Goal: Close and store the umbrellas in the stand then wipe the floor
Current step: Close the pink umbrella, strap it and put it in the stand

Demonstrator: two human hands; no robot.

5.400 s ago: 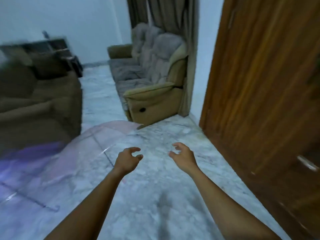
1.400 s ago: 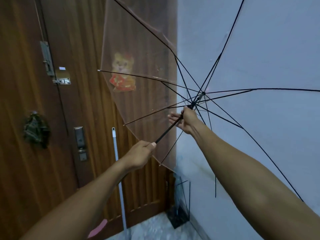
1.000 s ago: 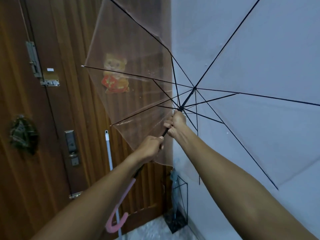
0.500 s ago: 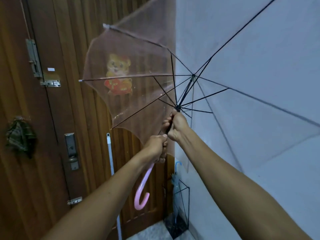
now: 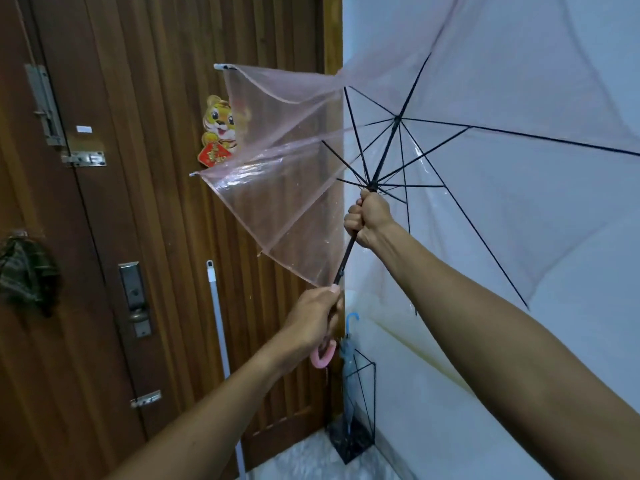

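- Clear pink umbrella (image 5: 284, 209): centre-right of frame, canopy partly folded, in front of the door and wall.
- Right hand (image 5: 369, 216) clenched round the shaft just under the runner.
- Left hand (image 5: 311, 320) grasping the shaft above the pink crook handle (image 5: 323, 356).
- Wire umbrella stand (image 5: 349, 445) at bottom centre, on the floor. Furled blue-handled umbrella (image 5: 346, 355) stands inside.
- White pole (image 5: 216, 323) leans on the wooden door (image 5: 156, 237).

No legible text, brand or number recorded. Wooden door (image 5: 156, 237), centre left of frame: cartoon tiger sticker (image 5: 217, 124) holds a red diamond plaque (image 5: 213, 155) with gold characters, too small and blurred to read. The sticker's right edge sits behind the clear canopy of the umbrella (image 5: 287, 188). Upper left, on the door: small white label (image 5: 84, 129), print indistinguishable. Lock plate (image 5: 133, 292), lower left: markings cannot be made out.
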